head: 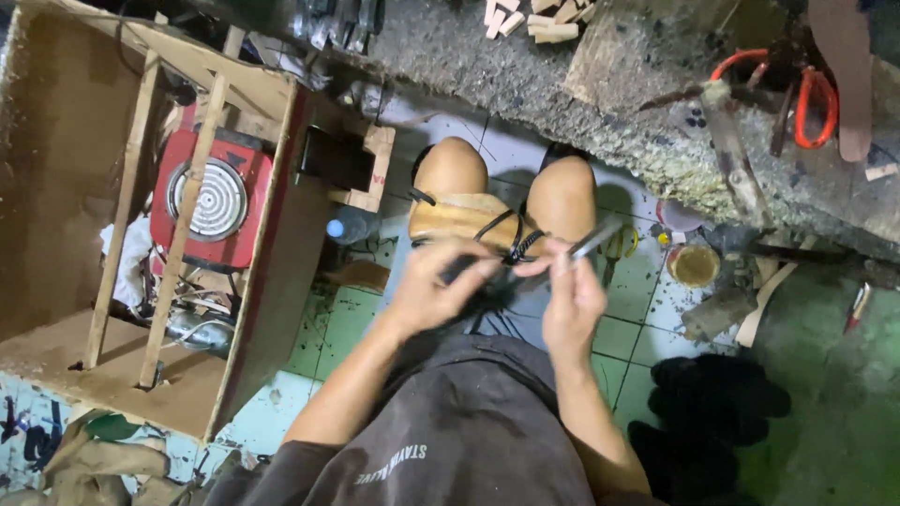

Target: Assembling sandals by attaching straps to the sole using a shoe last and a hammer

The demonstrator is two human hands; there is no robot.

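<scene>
Looking down from head height, a seated person works over their bare knees. A tan sandal sole (461, 219) with black straps (511, 240) rests across both knees. The left hand (433, 286) is curled around the straps at the sole's near edge, fingers closed on them. The right hand (574, 298) pinches a thin grey tool (594, 240) between thumb and fingers, its tip angled up and away, just beside the straps. To the left stands a wooden crate (253, 122) with a red electric hotplate (208, 199) inside. Orange-handled scissors (814, 98) lie on the rough concrete ledge (600, 84) ahead.
</scene>
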